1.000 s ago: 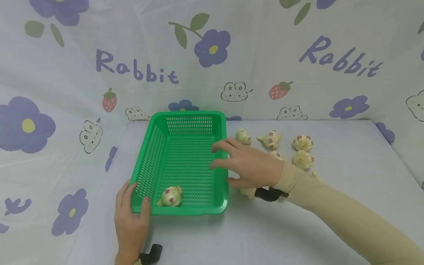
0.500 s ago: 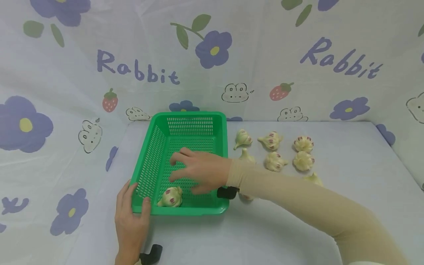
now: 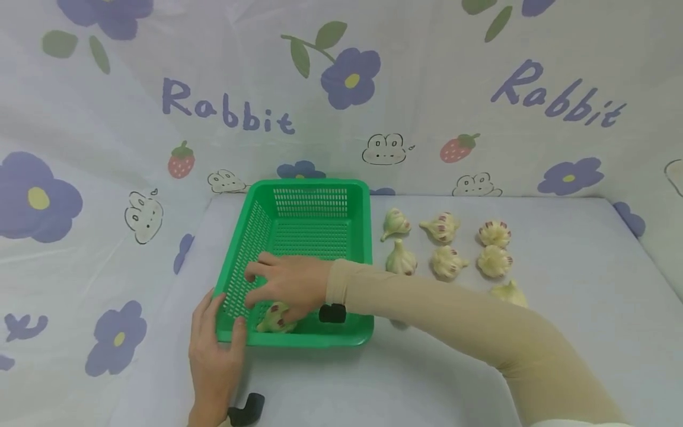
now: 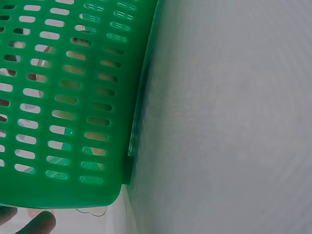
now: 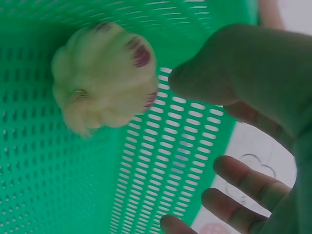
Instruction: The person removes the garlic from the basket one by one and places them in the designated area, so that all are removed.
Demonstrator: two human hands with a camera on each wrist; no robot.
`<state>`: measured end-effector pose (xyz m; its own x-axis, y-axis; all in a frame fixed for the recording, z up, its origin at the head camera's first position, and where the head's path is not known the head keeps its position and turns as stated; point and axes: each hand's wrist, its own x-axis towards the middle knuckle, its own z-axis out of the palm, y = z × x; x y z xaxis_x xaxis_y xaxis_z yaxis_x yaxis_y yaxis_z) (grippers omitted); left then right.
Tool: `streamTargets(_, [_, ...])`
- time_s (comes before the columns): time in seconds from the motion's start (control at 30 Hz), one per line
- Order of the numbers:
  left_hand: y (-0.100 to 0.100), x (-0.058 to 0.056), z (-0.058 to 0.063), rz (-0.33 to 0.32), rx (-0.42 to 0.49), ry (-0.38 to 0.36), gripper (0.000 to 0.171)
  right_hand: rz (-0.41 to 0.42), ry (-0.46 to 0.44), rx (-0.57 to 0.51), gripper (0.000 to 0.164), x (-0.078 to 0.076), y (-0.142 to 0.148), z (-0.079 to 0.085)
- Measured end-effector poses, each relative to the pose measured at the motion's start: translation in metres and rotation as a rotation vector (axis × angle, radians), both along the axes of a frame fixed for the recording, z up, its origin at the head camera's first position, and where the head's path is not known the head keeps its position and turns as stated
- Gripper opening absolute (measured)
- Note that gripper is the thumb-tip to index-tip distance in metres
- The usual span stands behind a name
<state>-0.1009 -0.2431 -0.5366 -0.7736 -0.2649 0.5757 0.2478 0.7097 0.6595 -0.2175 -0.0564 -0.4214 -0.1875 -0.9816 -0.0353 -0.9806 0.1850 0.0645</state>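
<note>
A green plastic basket with slotted walls stands on the white table. Inside its near left corner lies a garlic bulb with purple-red marks, partly hidden in the head view. My right hand is over the bulb, thumb and fingers spread apart. In the right wrist view a gap shows between the thumb and the garlic. My left hand holds the basket's near left corner, with fingers at the left rim and thumb at the near rim. The left wrist view shows the basket's slotted wall and two fingertips.
Right of the basket several garlic bulbs lie in loose rows, among them one bulb at the back and another farther right. My right forearm crosses in front of them. A patterned cloth hangs behind the table.
My right hand has moved left from the basket's right rim to above the bulb inside. The left hand has kept its place on the corner.
</note>
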Motion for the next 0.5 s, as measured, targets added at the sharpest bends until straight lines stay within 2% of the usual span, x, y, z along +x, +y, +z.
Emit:
streamTargets(0.3, [0.001,0.001,0.001,-0.001,0.000,0.011,0.053,-0.016,-0.011,0.115,0.043,-0.003,-0.009,-0.019])
streamTargets(0.5, [0.001,0.001,-0.001,-0.005,0.019,-0.006,0.054,-0.012,-0.091,0.119,0.031,0.000,-0.013,-0.037])
